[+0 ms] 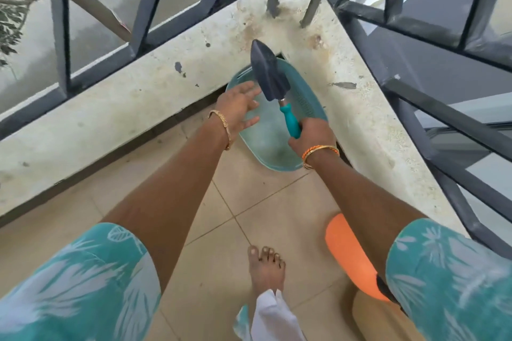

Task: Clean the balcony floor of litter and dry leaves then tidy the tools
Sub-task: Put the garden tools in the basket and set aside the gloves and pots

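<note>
The tidying step looks to be in hand: the right hand has its grip closed round the teal handle of one trowel, blade up, held over one teal basin in the corner of the balcony floor. The left hand hovers with its grip slack, fingers spread, holding nothing. Next, probably, the trowel goes down into the basin. No litter or leaves show.

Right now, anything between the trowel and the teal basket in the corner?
Nothing visible. The right hand grips the trowel by its teal handle, blade up, directly over the teal basket. The left hand is open over the basket's left rim, beside the blade, not under it.
</note>
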`<action>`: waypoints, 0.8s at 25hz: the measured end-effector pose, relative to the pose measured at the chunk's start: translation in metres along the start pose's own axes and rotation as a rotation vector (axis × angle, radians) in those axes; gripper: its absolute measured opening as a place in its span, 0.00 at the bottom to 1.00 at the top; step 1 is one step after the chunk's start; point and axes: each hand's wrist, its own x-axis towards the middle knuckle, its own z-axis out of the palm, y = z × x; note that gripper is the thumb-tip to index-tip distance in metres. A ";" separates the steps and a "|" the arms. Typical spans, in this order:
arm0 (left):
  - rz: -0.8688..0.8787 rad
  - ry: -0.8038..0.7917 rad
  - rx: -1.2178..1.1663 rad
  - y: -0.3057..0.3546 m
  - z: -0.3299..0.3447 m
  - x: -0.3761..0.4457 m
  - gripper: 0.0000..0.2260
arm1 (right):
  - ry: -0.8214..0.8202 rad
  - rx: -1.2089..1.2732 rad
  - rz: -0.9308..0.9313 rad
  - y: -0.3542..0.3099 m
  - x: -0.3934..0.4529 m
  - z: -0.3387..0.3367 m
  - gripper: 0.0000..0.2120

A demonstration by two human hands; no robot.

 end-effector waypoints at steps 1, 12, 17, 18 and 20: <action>-0.001 -0.016 0.018 -0.002 0.001 0.009 0.23 | -0.002 -0.004 0.012 -0.003 0.008 0.006 0.18; 0.071 -0.026 0.404 -0.061 0.008 0.051 0.30 | 0.045 0.023 0.096 -0.004 0.052 0.034 0.19; 0.208 0.079 0.575 -0.063 0.001 0.015 0.26 | 0.076 0.130 0.174 -0.004 0.024 0.021 0.17; 0.240 0.123 0.612 -0.062 -0.004 0.004 0.24 | 0.079 0.135 0.164 -0.006 0.014 0.016 0.16; 0.289 0.188 0.682 -0.062 -0.017 -0.023 0.22 | 0.108 0.158 0.099 -0.011 -0.010 0.006 0.10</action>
